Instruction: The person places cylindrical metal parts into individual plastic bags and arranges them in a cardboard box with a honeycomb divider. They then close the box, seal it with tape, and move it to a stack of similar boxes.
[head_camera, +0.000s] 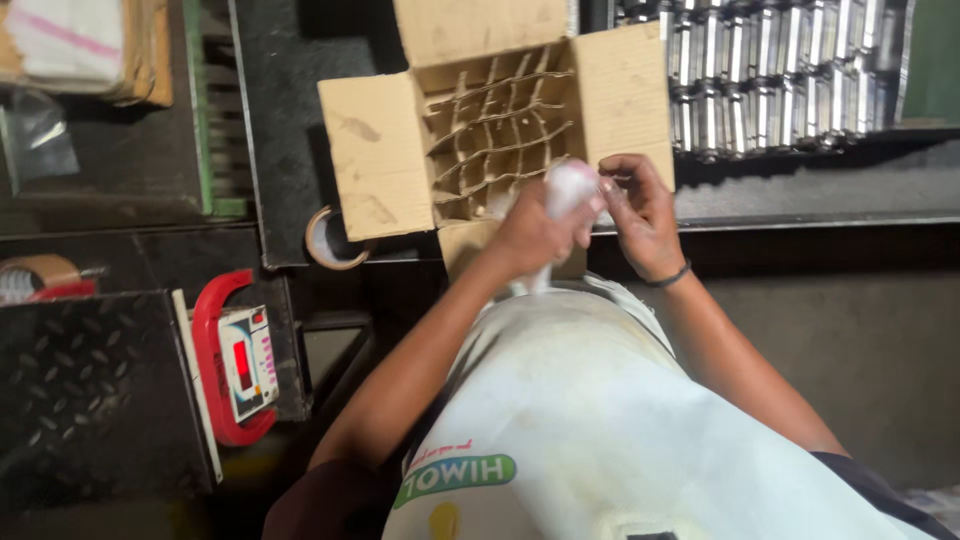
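Note:
My left hand (535, 232) and my right hand (640, 212) meet over the near edge of an open cardboard box (375, 150). Both grip a small whitish plastic-wrapped piece (570, 185), blurred by motion. The left hand holds it from below and the right hand's fingers pinch its right side. Inside the box, a cardboard divider grid (500, 125) forms several small cells. I cannot tell what the wrapped piece contains. A dark band circles my right wrist. A white apron (590, 420) covers my front below the hands.
A rack of shiny metal parts (780, 70) lies at the top right on a dark bench. A roll of tape (330, 240) sits left of the box. A red-framed scale with a lit display (240, 360) stands at the lower left beside a checker-plate surface (90, 390).

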